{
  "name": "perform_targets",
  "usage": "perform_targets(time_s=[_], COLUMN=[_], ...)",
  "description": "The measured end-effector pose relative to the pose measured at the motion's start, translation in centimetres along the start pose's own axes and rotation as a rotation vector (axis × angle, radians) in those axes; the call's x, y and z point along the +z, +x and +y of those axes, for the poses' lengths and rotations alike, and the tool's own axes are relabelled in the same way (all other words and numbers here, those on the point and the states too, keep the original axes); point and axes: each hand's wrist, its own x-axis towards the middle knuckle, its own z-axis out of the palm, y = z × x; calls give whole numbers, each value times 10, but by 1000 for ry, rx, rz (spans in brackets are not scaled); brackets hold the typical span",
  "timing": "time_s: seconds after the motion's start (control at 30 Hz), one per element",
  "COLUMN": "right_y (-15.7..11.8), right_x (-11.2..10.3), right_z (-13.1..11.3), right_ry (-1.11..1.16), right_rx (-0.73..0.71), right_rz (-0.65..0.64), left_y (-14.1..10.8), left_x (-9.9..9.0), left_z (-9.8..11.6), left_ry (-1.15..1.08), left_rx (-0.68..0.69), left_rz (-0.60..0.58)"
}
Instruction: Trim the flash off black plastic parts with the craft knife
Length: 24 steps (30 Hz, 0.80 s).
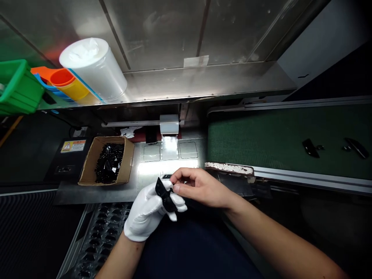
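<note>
My left hand (145, 211), in a white glove, is closed around a black plastic part (166, 197) with a glossy, wing-like shape. The part is held tilted, just above the near edge of the metal bench. My right hand (200, 187) is bare, with thumb and forefinger pinched at a small dark stub on the part's right side. Whether that stub is separate from the part I cannot tell. A cardboard box (130, 162) full of small black pieces (109, 162) stands on the bench left of my hands.
On the right runs a green conveyor belt (255, 139) carrying black parts (310, 148). A tray (101, 232) of black parts lies at lower left. A clear film roll (169, 124) sits behind the bench. The shelf holds a white roll (95, 71), colored cups (68, 83) and a green bin (20, 89).
</note>
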Motion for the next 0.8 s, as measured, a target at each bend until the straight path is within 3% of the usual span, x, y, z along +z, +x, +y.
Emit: perform_targets(time_s=[0.17,0.33,0.47,0.53,0.6,0.7,0.77,0.8], right_y=[7,29,48,56,63,73,82,88], right_x=[1,7,21,29,39,56,66,70], right_z=[6,12,12,14,20,29,31,30], right_ry=[21,53,48,-56,-307,-688,-751,-733], right_rx=[111,172,196,183,76,-271,-394,-364], right_rz=[-127,-227,-288,-278,-177,45,72,42], left_y=[1,4,-5,-9,-13,-18,-21,-23], left_x=[-4,-23,-37,-40,-43,-50,-58,-63], left_z=[-2,4,12,18,26,38,45,48], left_ry=[-45,-25,-19,-1,30,65,68,62], left_rx=[13,12,31,57,101,166,185,186], left_rz=[-54,-86,-17,56,158,309,358,363])
